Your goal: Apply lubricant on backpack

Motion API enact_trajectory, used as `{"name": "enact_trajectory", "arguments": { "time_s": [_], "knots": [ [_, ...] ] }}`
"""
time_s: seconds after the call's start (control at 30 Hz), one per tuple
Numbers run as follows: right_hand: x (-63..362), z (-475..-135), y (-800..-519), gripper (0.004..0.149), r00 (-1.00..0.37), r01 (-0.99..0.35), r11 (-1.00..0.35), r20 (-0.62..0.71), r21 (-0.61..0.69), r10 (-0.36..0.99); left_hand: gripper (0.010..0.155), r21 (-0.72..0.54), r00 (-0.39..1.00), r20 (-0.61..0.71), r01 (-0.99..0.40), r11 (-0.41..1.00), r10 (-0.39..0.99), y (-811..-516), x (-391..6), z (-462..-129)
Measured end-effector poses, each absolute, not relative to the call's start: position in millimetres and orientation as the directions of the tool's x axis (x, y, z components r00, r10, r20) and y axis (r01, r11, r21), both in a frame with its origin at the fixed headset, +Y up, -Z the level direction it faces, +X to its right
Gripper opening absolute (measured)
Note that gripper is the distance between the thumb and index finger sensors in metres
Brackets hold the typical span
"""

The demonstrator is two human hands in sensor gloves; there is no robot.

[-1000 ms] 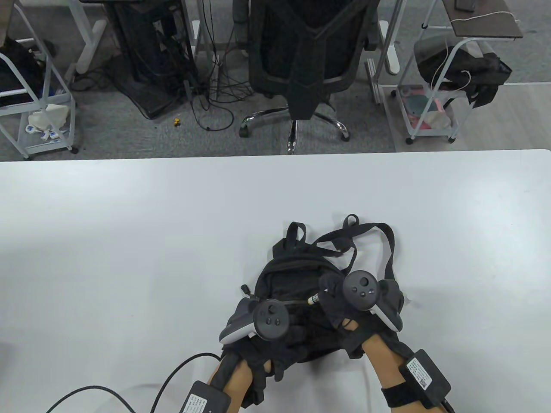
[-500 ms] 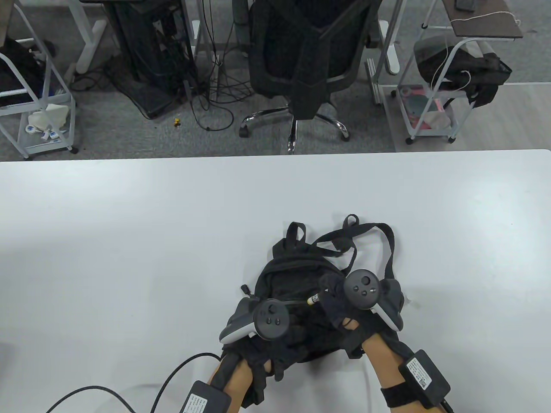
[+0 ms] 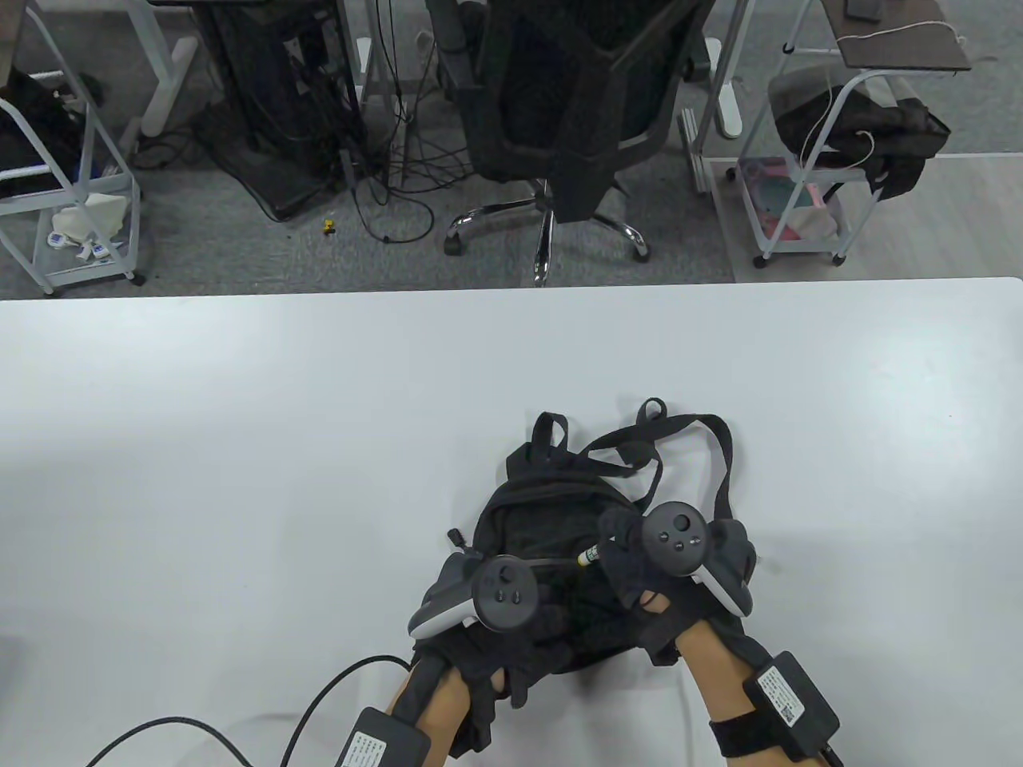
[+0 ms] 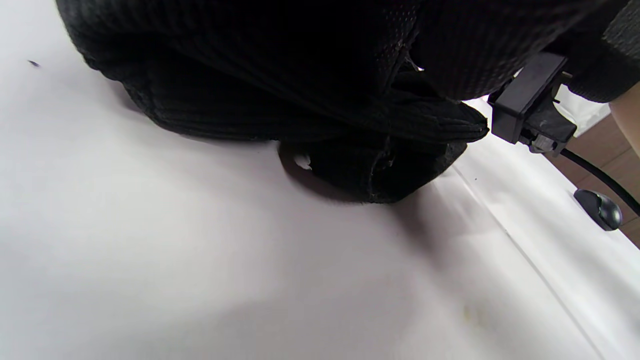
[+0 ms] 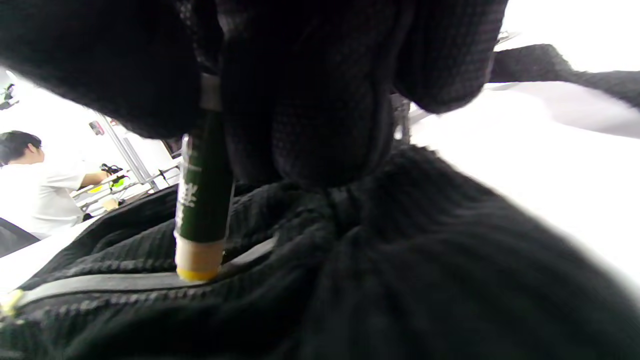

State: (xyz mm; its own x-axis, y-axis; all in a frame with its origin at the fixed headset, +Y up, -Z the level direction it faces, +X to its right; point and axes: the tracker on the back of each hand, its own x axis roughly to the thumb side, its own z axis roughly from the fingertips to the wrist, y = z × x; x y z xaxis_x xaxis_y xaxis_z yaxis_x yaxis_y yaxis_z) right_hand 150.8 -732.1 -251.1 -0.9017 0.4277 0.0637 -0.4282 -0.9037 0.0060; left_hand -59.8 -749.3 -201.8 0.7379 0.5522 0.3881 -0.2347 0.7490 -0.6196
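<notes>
Beyond the far edge of the white worktop [image 3: 240, 415] stand a black office chair [image 3: 567, 104], a tangle of cables on the grey floor, and wire-frame carts [image 3: 807, 200] at both sides. A black cable [image 3: 240, 731] trails from the left wrist across the worktop's near edge.

The black backpack [image 3: 543, 511] lies near the worktop's front edge, right of centre, its straps [image 3: 703, 435] splayed toward the far side. Its fabric is ribbed and slack, with a grey zipper [image 5: 100, 282] running across it.

The left hand [image 3: 487, 607] rests on the backpack's near left part; how its fingers lie cannot be told. The right hand [image 3: 663, 559] pinches a dark green lubricant stick [image 5: 202, 200], upright, its yellow tip touching the zipper.

What is inside the backpack cannot be seen.
</notes>
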Motion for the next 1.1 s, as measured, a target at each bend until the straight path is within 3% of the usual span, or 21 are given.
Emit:
{"name": "enact_trajectory", "arguments": {
  "time_s": [0.13,0.37,0.83,1.1],
  "knots": [
    [139.0,-249.4,-733.4,0.043,-0.884,-0.458,-0.888,0.091,0.027,0.459,0.064,-0.621,0.737,0.386,-0.237,0.747,0.555,-749.4,-60.0,-201.8],
    [148.3,-246.9,-728.3,0.043,-0.927,-0.369,-0.929,0.082,-0.033,0.365,0.064,-0.620,0.739,0.385,-0.236,0.748,0.553,-749.4,-59.4,-201.9],
    [133.9,-245.9,-730.4,0.043,-0.911,-0.404,-0.915,0.107,-0.024,0.399,0.064,-0.622,0.738,0.386,-0.234,0.747,0.553,-750.0,-59.4,-202.2],
    [132.9,-242.1,-725.1,0.042,-0.943,-0.321,-0.943,0.118,-0.084,0.311,0.064,-0.622,0.740,0.387,-0.231,0.748,0.550,-750.2,-58.8,-202.4]
  ]
}}
